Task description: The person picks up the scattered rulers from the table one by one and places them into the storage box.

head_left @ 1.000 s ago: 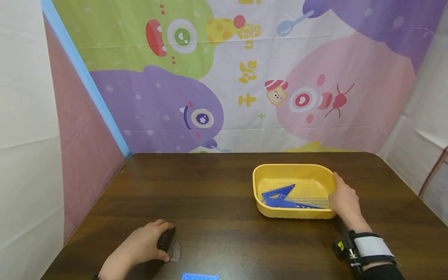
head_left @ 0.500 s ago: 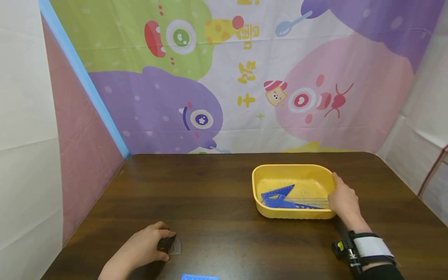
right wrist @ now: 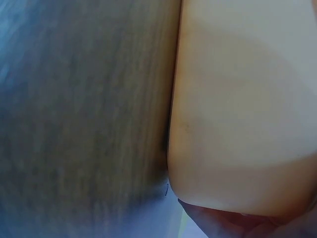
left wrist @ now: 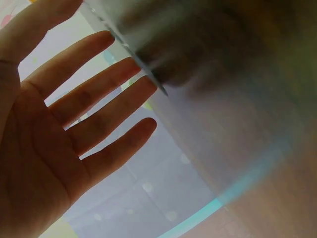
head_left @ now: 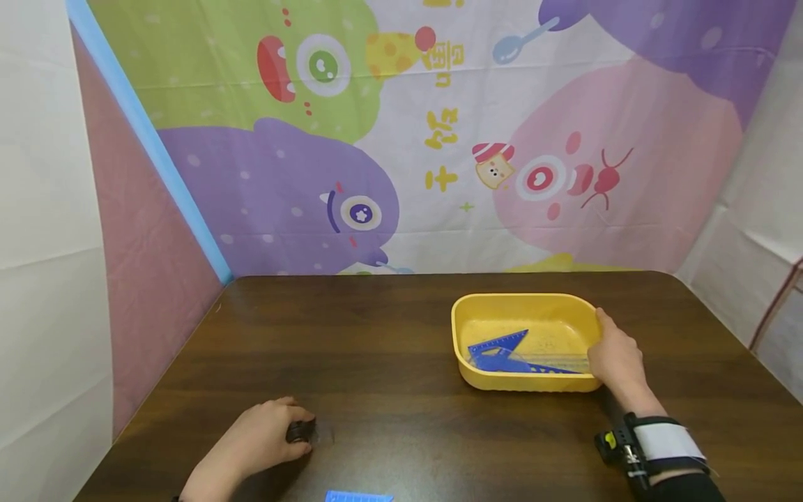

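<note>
On the left of the table, my left hand (head_left: 260, 436) reaches down to a clear protractor (head_left: 323, 434), faint against the wood. Its fingers, spread and fairly straight in the left wrist view, have their tips at a thin dark edge (left wrist: 148, 74). Whether the protractor is lifted at all, I cannot tell. My right hand (head_left: 617, 355) grips the right end of a yellow plastic basin (head_left: 527, 382), whose outer wall fills much of the right wrist view. Inside the basin lie blue set squares (head_left: 502, 359) and a clear ruler (head_left: 561, 360).
A blue strip with ruler marks (head_left: 359, 497) is cut off by the lower frame edge. The dark wooden table (head_left: 376, 335) ends at a printed cloth (head_left: 439, 237) behind. White cloth (head_left: 50, 279) hangs on the left side.
My left thumb and fingers have drawn closer together, and the protractor shows less plainly beside them. My right hand and the basin stay in place.
</note>
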{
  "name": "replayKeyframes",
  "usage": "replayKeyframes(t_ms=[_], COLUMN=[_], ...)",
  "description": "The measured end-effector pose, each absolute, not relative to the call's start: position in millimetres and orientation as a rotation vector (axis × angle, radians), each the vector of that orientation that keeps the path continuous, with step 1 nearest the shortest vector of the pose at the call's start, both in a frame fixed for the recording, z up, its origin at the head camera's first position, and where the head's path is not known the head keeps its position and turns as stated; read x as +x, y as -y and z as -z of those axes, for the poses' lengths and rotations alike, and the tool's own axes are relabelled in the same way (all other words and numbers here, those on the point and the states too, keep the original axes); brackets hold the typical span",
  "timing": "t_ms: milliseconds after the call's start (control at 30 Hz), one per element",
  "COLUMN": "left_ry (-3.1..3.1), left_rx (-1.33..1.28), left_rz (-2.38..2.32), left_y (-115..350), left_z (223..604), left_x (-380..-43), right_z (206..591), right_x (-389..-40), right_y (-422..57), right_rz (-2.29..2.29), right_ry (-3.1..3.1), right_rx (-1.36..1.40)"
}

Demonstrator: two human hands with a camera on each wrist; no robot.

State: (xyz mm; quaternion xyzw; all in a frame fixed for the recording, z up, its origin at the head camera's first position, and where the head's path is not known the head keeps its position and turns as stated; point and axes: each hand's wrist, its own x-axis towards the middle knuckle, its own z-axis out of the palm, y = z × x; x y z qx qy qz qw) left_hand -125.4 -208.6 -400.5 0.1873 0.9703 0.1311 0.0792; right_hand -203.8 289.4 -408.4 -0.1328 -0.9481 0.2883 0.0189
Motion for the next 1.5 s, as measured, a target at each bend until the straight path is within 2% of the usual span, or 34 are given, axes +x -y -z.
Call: replayKeyframes(t_ms=[333,800,1067,1500], left_ry=[-2.850,-3.012,-3.281,-3.403], left_rx=[0.523,0.746,0.730,0.842], left_rz=[-0.514,-0.487,-0.261,-0.337], left_y=[211.7,216.0,207.2,177.0], left_z=[397.7,402.3,400.5,391.8], left_x=[-121.0,-124.3,-126.4,-140.7], right_z=[408.6,408.6,407.8,406.9], right_x=[-203.9,-203.4,-204.4,-204.8], right_y=[-289.2,-288.7,-289.5,-290.1], right_rz=[-0.908,-0.923,-0.938,-0.922], right_ry=[2.943,2.952,2.958,2.953], right_rx=[-0.423,-0.446,-0.467,-0.418])
